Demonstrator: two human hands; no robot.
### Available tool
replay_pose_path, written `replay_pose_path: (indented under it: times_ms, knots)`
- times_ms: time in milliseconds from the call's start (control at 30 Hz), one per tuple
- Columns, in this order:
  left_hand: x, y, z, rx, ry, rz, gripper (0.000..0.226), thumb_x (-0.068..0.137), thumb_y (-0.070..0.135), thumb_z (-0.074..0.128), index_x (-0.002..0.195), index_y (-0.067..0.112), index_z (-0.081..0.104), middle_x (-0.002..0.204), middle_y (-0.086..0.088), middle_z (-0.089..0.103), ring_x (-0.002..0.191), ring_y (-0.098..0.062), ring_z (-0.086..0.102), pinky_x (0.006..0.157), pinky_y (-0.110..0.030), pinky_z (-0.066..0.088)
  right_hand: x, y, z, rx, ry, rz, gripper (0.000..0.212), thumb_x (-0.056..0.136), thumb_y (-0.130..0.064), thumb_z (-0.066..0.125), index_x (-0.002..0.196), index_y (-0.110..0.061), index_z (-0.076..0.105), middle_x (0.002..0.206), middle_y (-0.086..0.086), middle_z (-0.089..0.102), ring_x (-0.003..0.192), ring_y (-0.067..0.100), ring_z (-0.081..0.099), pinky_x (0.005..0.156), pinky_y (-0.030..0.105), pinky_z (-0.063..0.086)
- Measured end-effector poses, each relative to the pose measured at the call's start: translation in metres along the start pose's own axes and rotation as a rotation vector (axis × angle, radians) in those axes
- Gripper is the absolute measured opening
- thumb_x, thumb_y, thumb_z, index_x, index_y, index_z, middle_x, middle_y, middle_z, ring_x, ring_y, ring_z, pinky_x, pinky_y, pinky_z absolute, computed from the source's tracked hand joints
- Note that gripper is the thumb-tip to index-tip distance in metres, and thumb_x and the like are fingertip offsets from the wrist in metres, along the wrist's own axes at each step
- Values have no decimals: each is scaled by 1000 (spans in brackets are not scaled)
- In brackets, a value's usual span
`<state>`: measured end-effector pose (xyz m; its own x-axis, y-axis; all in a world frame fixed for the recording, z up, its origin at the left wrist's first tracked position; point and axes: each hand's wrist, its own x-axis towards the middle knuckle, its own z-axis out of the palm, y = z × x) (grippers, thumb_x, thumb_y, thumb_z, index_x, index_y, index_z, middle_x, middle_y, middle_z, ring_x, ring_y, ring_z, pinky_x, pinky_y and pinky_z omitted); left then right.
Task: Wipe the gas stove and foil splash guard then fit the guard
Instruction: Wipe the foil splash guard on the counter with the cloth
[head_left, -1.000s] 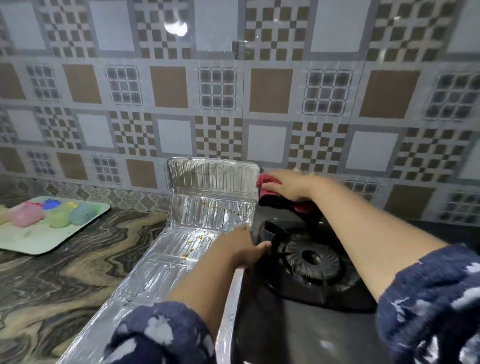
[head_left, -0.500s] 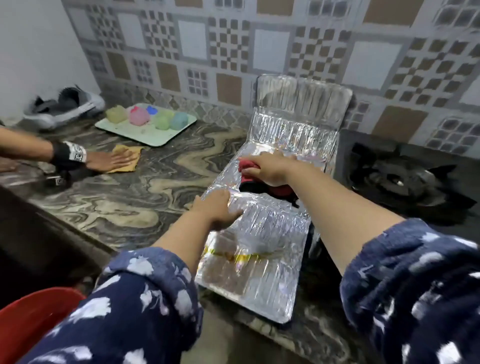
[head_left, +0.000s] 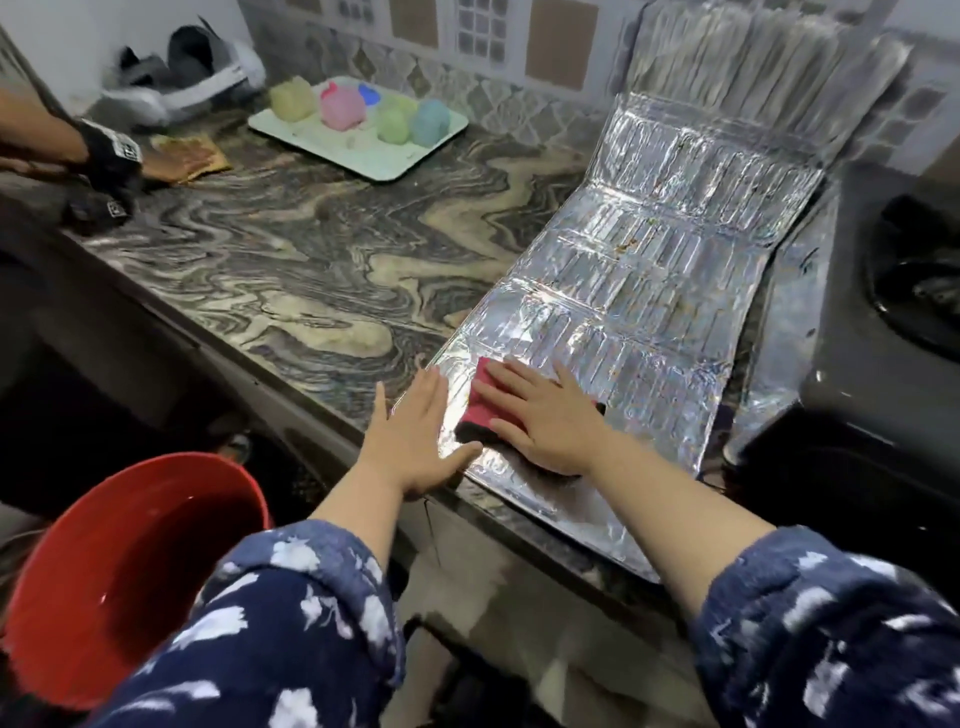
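The foil splash guard (head_left: 644, 291) lies flat along the marble counter, its far panel leaning up against the tiled wall. My right hand (head_left: 540, 415) presses flat on a red and black cloth (head_left: 480, 400) at the guard's near left corner. My left hand (head_left: 415, 441) rests open with spread fingers on the counter edge, its thumb touching the foil's corner. The black gas stove (head_left: 883, 364) stands to the right of the guard, with part of a burner (head_left: 924, 280) showing at the frame edge.
A red bucket (head_left: 119, 571) with water sits low at the left, below the counter. At the back left a pale tray (head_left: 374, 150) holds several coloured moulds. Another person's hand (head_left: 109, 156) rests on a yellow cloth (head_left: 192, 156) at far left.
My right hand has slid the cloth from the guard's middle down to its near left corner. My left hand has let go of the foil edge and flattened beside it. The view has tilted lower.
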<state>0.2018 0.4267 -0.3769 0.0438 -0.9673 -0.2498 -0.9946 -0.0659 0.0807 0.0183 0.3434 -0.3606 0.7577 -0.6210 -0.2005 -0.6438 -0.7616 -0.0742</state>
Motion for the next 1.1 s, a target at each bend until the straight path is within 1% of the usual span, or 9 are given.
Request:
replay_pose_path:
  times_ms: [67, 133, 233, 400, 567, 700, 800, 867, 1100]
  knots:
    - [0, -2, 6, 5, 41, 9, 113, 63, 84, -5, 151, 13, -10, 160, 0, -16, 146, -12, -16, 114, -53, -11, -2, 3, 12, -18, 26, -72, 69, 86, -67, 1, 150, -40, 1, 160, -12, 0, 149, 13, -4, 115, 55, -8]
    - [0, -3, 10, -7, 78, 14, 115, 63, 87, -5, 152, 14, -8, 160, 2, -15, 146, -11, -15, 114, -52, -11, -1, 3, 21, -9, 55, -87, 64, 89, -66, 5, 148, -43, -1, 161, -11, -1, 148, 14, -6, 116, 56, -9]
    - [0, -2, 10, -5, 111, 18, 111, 68, 86, 0, 152, 14, -6, 160, 3, -14, 146, -10, -15, 113, -50, -13, 1, 3, 24, 13, 83, -81, 60, 90, -65, 8, 147, -49, 2, 161, -11, -2, 148, 12, -6, 116, 54, -8]
    - [0, -2, 11, 27, 88, 10, 110, 68, 85, -1, 151, 14, -10, 159, 1, -18, 146, -11, -17, 114, -53, -11, 11, 3, 22, 118, 125, 95, 54, 95, -59, 15, 147, -48, 7, 161, -12, -2, 148, 10, -7, 115, 58, -9]
    - [2, -2, 13, 28, 60, -5, 107, 68, 83, -2, 150, 16, -14, 158, 3, -22, 144, -9, -21, 115, -56, -10, 2, 4, 25, 135, 128, 278, 55, 97, -54, 11, 149, -41, 2, 161, -6, -7, 148, 13, -11, 115, 55, -12]
    - [2, -2, 14, 10, 58, -11, 101, 77, 81, 13, 151, 16, -12, 158, 3, -22, 144, -9, -20, 115, -56, -10, -15, 4, 29, 139, 134, 333, 56, 98, -51, 11, 151, -36, 1, 161, -2, -7, 148, 16, -10, 117, 52, -9]
    - [2, -1, 13, 9, 55, -15, 98, 82, 77, 19, 151, 15, -11, 159, 2, -20, 145, -11, -19, 115, -58, -10, -24, -2, 34, 153, 144, 371, 57, 98, -50, 11, 151, -34, 1, 161, -1, -7, 148, 17, -11, 117, 51, -9]
    - [1, 0, 14, -5, 52, -13, 97, 83, 77, 21, 151, 15, -10, 159, 2, -19, 145, -11, -18, 114, -58, -10, -32, -10, 37, 160, 137, 367, 55, 99, -49, 11, 151, -35, 1, 162, -2, -6, 148, 17, -10, 118, 51, -8]
    - [3, -1, 13, -9, 65, 15, 95, 86, 66, 34, 152, 12, -7, 160, -2, -16, 146, -14, -15, 113, -61, -6, -39, -31, 35, 174, 116, 171, 48, 101, -46, 11, 149, -44, 10, 160, -16, -1, 148, 10, -7, 117, 52, -9]
